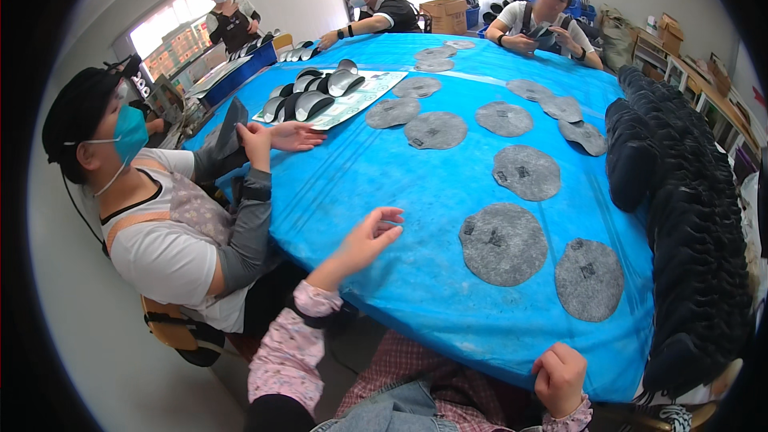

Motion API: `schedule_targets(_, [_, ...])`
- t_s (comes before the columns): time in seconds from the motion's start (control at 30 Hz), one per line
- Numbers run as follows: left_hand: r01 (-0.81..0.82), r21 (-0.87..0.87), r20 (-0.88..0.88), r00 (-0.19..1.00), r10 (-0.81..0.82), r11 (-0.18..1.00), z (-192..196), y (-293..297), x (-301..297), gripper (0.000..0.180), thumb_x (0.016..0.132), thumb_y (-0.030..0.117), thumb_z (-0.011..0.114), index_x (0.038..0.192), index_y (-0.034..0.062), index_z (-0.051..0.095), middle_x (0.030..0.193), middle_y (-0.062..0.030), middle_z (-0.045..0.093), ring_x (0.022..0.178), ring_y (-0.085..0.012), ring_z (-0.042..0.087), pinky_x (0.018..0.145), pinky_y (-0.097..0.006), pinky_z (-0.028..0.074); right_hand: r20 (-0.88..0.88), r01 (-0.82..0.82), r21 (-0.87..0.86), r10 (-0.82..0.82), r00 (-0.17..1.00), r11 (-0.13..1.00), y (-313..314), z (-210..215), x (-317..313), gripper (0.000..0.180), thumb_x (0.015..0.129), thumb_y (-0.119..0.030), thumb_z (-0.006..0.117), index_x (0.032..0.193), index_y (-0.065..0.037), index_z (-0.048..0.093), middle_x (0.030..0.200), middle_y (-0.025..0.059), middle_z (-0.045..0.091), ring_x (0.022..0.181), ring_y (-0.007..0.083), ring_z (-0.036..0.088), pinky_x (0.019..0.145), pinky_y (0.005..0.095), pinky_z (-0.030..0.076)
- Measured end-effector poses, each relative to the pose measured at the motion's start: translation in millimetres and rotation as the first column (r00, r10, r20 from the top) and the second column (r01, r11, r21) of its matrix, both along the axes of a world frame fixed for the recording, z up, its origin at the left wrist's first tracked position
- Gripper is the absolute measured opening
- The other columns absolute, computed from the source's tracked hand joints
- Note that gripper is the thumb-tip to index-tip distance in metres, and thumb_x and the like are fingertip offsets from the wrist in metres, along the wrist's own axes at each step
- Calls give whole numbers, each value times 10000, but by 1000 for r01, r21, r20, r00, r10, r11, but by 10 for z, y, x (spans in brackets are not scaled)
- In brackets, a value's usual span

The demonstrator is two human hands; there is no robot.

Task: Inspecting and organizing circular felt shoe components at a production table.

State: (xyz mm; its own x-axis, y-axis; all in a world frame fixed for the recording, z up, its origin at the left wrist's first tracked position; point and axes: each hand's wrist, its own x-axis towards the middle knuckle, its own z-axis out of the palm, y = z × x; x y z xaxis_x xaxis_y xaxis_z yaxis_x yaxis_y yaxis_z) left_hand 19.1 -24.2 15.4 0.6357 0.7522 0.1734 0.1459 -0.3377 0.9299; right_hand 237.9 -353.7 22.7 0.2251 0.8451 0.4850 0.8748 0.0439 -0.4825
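My left hand [366, 244] hovers over the blue-covered table near its front left side, fingers stretched out and thumb apart, holding nothing. At the front edge my right hand [559, 380] is curled into a loose fist, with nothing seen in it. Nearest to it lies a roundish grey felt piece [590, 280] with a small dark mark. Another grey felt piece [504, 245] lies flat between my hands. Several more such felt pieces [526, 173] run up the table toward the far side.
A long pile of dark caps [692, 256] lines the right side. On a white printed board [360, 104] sit several shiny silver and black curved pieces [308, 104]. A masked co-worker [172, 216] at the left holds a dark flat piece [232, 128]. Other people work at the far side.
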Motion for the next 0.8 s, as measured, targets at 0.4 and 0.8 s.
schedule_targets(0.4, [-95,379,-624,708,330,920,188,2090,-436,514,795,375,617,1212,97,505,1305,-238,330,1180,-351,394,976,-381,366,-8,22,-40,-22,1000,999,17,16,-16,139,558,35,529,551,-89,467,565,61,445,522,255,482,464,365,370])
schedule_targets(0.8, [257,624,-617,741,265,738,145,2622,965,572,861,396,488,1353,132,363,1406,-157,321,1288,-301,321,1041,-405,287,21,101,-54,-100,995,993,35,20,0,114,507,18,511,524,-87,471,543,66,450,489,260,472,437,369,359])
